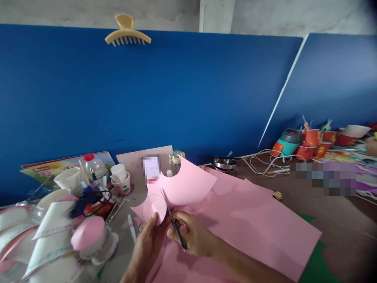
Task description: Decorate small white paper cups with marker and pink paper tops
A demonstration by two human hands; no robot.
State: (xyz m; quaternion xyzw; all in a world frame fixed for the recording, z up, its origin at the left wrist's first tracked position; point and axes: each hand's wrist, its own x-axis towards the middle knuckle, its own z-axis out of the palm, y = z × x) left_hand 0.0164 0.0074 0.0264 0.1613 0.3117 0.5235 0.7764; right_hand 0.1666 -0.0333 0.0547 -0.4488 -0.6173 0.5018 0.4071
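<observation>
My left hand (148,241) is closed on a thin round disc (152,203) with a pale rim, its thumb pressed on the face. The disc looks see-through, with pink behind it. Beside it is a sheet of pink paper (191,182), raised off the table and with a curved bite cut from its edge. My right hand (198,236) grips black-handled scissors (176,226), whose blades point up along the disc's right edge. Large pink sheets (250,224) lie beneath both hands. A white marker (131,228) rests just left of my left hand.
Stacked paper cups (53,236) and a pink-topped cup (90,236) crowd the left. Behind them stand a red-capped bottle (93,167) and a small pink cup (122,184). Rolls of tape (224,163), white cables (255,165) and orange cups (311,137) lie toward the right. A blue partition (176,90) closes the back.
</observation>
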